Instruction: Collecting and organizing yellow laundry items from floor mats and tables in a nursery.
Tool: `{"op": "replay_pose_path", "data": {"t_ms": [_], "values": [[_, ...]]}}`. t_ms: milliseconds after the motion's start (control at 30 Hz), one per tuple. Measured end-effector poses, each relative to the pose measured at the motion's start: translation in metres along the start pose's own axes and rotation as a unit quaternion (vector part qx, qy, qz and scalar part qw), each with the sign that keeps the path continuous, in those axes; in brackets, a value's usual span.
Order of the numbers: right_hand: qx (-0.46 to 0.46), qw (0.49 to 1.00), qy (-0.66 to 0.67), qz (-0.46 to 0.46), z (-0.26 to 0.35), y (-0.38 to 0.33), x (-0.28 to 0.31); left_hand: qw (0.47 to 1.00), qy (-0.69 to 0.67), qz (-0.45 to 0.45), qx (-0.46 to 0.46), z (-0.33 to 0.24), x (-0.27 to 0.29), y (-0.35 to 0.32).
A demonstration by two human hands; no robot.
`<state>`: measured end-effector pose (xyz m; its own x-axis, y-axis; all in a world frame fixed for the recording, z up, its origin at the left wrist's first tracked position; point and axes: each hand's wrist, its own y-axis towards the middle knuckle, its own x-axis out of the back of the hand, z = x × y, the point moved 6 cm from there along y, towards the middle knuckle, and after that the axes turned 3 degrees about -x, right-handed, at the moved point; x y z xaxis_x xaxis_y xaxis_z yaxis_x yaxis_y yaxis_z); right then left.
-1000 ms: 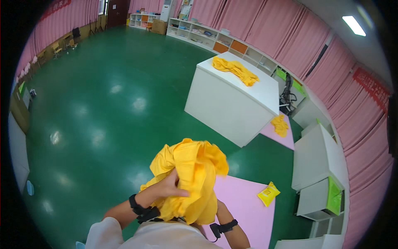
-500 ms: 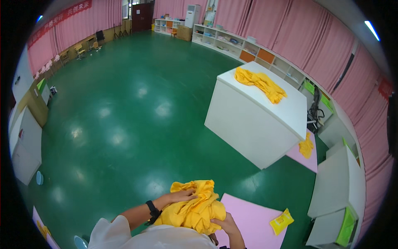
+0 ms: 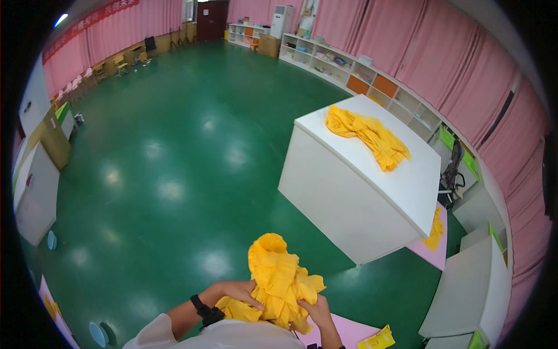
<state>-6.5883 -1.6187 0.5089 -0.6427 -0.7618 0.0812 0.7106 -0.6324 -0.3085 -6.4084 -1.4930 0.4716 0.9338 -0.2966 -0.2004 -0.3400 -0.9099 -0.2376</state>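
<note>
A bunched yellow cloth (image 3: pixel 279 279), likely a garment, is gathered against my front, above the green floor. My left hand (image 3: pixel 241 292), with a black band on its wrist, grips it from the left side. On the other side my right hand (image 3: pixel 315 309) has its fingers pressed into the folds. The cloth's lower part hides some of my fingertips. Another crumpled yellow cloth (image 3: pixel 369 135) lies across the top of the white table (image 3: pixel 343 192) ahead on the right.
Pink mats lie by my right side (image 3: pixel 343 330) and beyond the table (image 3: pixel 431 250). A yellow soft pack (image 3: pixel 376 338) rests on the nearer one. White cabinets (image 3: pixel 465 291) stand at the right, a blue basin (image 3: pixel 99 333) at lower left. Shelves (image 3: pixel 325 61) line the far wall.
My left hand has moved from the top of the cloth to its left side, and the bundle now stands taller. The table looks closer as my view has shifted.
</note>
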Motion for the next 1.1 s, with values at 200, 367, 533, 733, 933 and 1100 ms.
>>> {"op": "replay_pose_path", "data": {"t_ms": [200,367,533,733,933,1100], "values": [[0.049,0.985,-0.164,-0.011,0.036,0.104,0.057,0.969,0.194,-0.078,-0.129,-0.052,0.06,0.137],[0.187,0.95,-0.244,-0.055,0.127,0.156,0.131,0.929,0.287,-0.062,-0.224,-0.133,0.132,0.261],[0.226,0.836,-0.384,-0.321,0.222,0.124,0.259,0.89,0.297,-0.178,-0.296,-0.268,0.179,0.383],[0.04,0.845,-0.248,-0.472,0.148,0.067,0.367,0.538,0.592,-0.37,-0.473,-0.425,0.274,0.512],[-0.094,0.87,-0.158,-0.456,0.016,0.034,0.421,0.272,0.771,-0.369,-0.443,-0.446,0.321,0.716],[-0.177,0.823,-0.103,-0.53,-0.036,-0.043,0.503,0.88,0.437,-0.105,-0.151,-0.272,0.282,0.826]]}}
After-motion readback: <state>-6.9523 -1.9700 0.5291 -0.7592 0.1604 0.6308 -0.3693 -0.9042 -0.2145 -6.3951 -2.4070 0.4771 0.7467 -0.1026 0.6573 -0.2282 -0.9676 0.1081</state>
